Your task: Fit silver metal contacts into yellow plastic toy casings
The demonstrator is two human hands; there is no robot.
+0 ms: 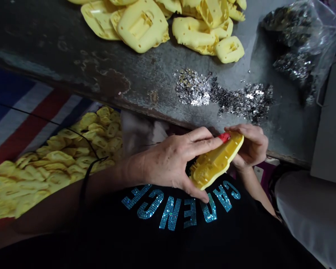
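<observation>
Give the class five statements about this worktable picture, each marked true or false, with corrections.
1. The left hand and right hand both touch one yellow piece. True.
2. The sparkly lettering is red. False: the lettering is blue.
3. All the small metal parts are inside the clear bag. False: many metal parts lie loose on the table.
4. A dark band crosses the left forearm. True.
5. The yellow shells lie nearer the hands than the loose metal parts. False: the loose metal parts lie nearer.

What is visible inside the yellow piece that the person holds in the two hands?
Inside the yellow piece, moulded ridges and small raised parts show. The left hand covers part of it, and what lies behind that hand cannot be seen.
</observation>
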